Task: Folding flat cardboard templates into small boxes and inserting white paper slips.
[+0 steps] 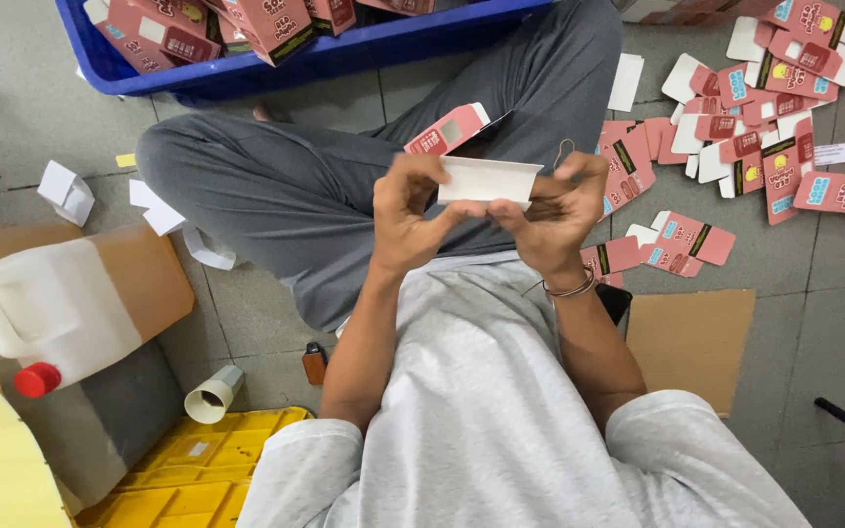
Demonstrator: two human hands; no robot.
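Folding underway: a small pink carton blank [471,161], white inside face toward the camera, sits at frame centre above the lap. Left hand [405,210] pinches its left end, fingers closed on the card; right hand [557,207] clamps the right end, thumb along the lower edge. The carton looks only partly formed; whether its far flaps are tucked cannot be told, as the fingers hide them.

Nearest, at 7 o'clock: yellow plastic crate [193,469]; beside it a short cardboard tube [213,394] lying on its side. At 8–9 o'clock a translucent jug [46,313] with red cap, tipped over on a brown cardboard box.

At 4 o'clock: flat brown cardboard sheet [693,342] on the floor.

At 2–3 o'clock: loose heap of flat blanks [755,127], pink with yellow and blue patches and dark strips, some showing white backs. Many left unfolded.

Farthest, at 11–12 o'clock: blue bin [246,68] holding erected pink cartons, a fair number done. White paper scraps [68,191] scattered at 9–10 o'clock.
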